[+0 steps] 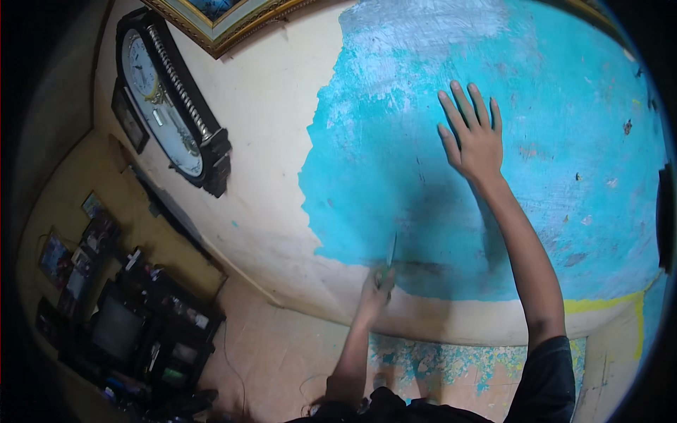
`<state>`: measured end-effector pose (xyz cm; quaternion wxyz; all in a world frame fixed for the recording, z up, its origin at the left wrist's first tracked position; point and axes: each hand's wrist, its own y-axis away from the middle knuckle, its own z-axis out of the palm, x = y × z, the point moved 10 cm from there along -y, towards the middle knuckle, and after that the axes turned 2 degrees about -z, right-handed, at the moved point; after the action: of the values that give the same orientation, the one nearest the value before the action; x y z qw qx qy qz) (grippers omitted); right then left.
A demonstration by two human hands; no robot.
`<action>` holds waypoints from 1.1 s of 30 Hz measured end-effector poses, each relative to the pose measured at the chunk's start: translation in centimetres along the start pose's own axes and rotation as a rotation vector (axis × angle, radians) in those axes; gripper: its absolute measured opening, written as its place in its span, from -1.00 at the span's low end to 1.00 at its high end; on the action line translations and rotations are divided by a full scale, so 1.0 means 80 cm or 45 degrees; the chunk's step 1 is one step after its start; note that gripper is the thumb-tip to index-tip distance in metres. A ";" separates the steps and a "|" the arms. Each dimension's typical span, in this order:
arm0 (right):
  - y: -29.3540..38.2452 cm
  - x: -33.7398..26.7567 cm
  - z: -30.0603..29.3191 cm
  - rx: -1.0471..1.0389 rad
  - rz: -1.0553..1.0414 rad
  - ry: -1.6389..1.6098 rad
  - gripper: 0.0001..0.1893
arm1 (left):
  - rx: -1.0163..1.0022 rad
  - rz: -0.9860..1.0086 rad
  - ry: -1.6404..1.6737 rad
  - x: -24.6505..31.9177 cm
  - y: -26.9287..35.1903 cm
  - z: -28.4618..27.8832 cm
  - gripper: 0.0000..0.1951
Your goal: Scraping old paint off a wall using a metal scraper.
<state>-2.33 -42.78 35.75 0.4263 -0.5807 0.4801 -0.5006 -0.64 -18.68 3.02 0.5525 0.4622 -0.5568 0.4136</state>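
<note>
My right hand (478, 135) rests with spread fingers against a turquoise painted patch of wall (370, 158), holding nothing. Lower and to the left, my left hand (382, 283) grips a thin-bladed tool (391, 248), a knife or scraper, its blade pointing up over the turquoise paint near the patch's lower edge. Whether the blade touches the wall I cannot tell. Cream paint (270, 132) with a ragged edge borders the patch on the left and below. Whitish streaks cover the top of the turquoise area.
A dark pendulum wall clock (174, 106) and a gold picture frame (227, 47) hang at upper left. Paint flakes (444, 365) litter the tiled floor (264, 338) below the wall. A dark cabinet with a television (119, 325) stands at lower left, a cable on the floor beside it.
</note>
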 end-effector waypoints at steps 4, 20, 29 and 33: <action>0.014 -0.020 0.004 0.027 0.076 -0.076 -0.43 | -0.067 0.075 0.048 -0.076 0.002 -0.020 -0.73; 0.378 -0.318 0.124 -0.520 1.664 -1.539 -0.77 | -0.530 0.261 0.162 -0.009 -0.100 -0.063 -0.56; 0.321 -0.255 0.030 -0.484 1.920 -1.128 -0.75 | -0.264 0.832 0.096 0.062 -0.125 -0.171 -0.55; 0.222 -0.146 -0.058 -0.317 1.602 -0.793 -0.74 | 0.096 0.845 0.123 0.071 -0.145 -0.308 -0.55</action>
<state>-9.69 -34.45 16.99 0.6822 -0.3538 0.6338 0.0881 16.58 2.26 9.24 0.3961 0.2557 -0.6343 0.6127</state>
